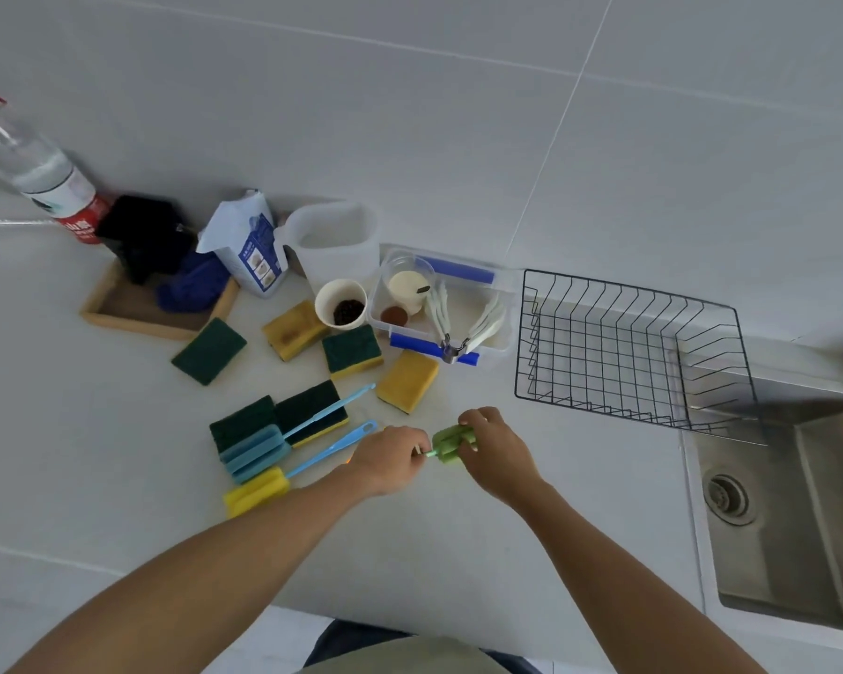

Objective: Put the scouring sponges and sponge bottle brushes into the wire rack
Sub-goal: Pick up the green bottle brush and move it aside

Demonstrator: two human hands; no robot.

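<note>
A green sponge bottle brush (446, 442) is held between both hands just above the counter: my left hand (393, 457) pinches its thin handle, and my right hand (495, 449) grips its foam head. Two more brushes lie to the left, a blue-headed one (256, 452) and a yellow-headed one (256, 493), both with light blue handles. Several yellow-and-green scouring sponges (351, 350) are scattered behind them. The black wire rack (626, 347) stands empty to the right, partly over the sink.
A steel sink (794, 518) lies at the right. Behind the sponges stand a clear box with tongs (441, 308), a paper cup (340, 304), a white jug (337, 240), a carton (251, 245), a wooden tray (157, 304) and a bottle (45, 172).
</note>
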